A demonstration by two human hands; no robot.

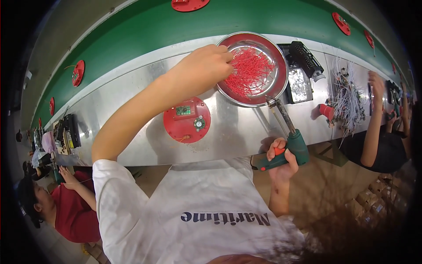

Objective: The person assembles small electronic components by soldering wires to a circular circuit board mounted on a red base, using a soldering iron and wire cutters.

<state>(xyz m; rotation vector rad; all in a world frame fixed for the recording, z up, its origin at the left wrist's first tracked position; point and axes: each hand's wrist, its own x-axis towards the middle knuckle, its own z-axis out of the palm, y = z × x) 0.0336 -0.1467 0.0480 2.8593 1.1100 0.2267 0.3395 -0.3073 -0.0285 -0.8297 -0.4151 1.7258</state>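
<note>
My left hand (211, 64) reaches over the left side of a round metal bowl (278, 55), its fingers curled together at the edge of a heap of thin red wires (252, 70). What its fingertips hold, if anything, is hidden. My right hand (281, 165) grips a green soldering gun (297, 147) with a red trigger, its metal tip pointing up beside the bowl's near rim. Below my left forearm, a red round plate (172, 123) lies on the metal bench, bearing a small green circuit board (184, 111) and a round component (199, 123).
Beyond the bench runs a green conveyor (145, 37) carrying several red plates (78, 73). Right of the bowl are a black stand (305, 59) and a shallow tray (300, 86). Farther right lies a bundle of white wires (349, 99). People work at both sides.
</note>
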